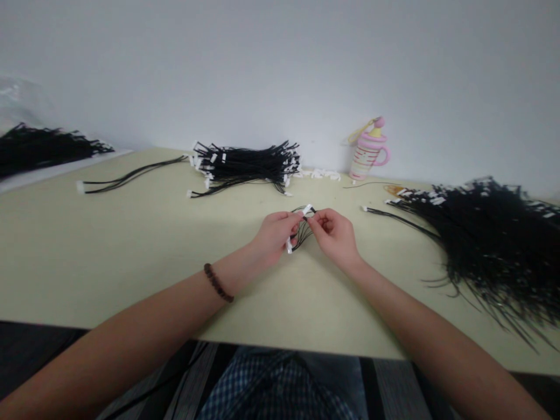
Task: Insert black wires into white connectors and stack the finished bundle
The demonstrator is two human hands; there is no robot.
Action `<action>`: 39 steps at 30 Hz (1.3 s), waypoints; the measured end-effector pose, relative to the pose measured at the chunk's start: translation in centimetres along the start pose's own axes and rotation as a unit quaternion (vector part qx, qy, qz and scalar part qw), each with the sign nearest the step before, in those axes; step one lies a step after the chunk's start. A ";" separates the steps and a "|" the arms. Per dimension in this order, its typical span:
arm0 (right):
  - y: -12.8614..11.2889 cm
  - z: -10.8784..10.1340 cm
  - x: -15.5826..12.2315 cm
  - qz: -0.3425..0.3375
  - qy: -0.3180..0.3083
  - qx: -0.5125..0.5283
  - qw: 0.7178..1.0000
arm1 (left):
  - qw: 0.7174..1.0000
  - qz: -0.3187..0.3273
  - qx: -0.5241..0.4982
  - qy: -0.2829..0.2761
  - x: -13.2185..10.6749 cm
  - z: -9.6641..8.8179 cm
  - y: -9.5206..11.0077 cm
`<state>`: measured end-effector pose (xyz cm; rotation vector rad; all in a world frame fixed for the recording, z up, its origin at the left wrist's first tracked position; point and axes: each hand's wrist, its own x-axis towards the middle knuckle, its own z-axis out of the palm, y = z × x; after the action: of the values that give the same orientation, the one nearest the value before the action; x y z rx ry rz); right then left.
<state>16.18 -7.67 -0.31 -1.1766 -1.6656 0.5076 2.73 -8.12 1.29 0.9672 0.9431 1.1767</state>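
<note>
My left hand (275, 233) and my right hand (335, 233) meet over the middle of a pale yellow-green table (87, 256). Between them they pinch a small folded bundle of thin black wires with white connectors (301, 230). The fingers of both hands are closed on the bundle. A white connector sticks up at the top between the fingertips, and another hangs by my left thumb. A dark bead bracelet (217, 283) sits on my left wrist.
A big loose heap of black wires (490, 233) fills the right side. A tidier stack (247, 163) lies at the back centre, a few long wires (131, 175) to its left, another heap (39, 149) at far left. A pink-and-yellow cup (370, 151) stands by the wall.
</note>
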 end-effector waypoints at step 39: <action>0.2 0.0 0.0 -0.011 -0.009 -0.005 1.000 | 1.000 -0.024 -0.001 0.019 0.0 0.0 0.1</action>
<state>16.25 -7.57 -0.42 -1.1625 -1.6967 0.4977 2.76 -8.07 1.39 0.9182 0.9902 1.1592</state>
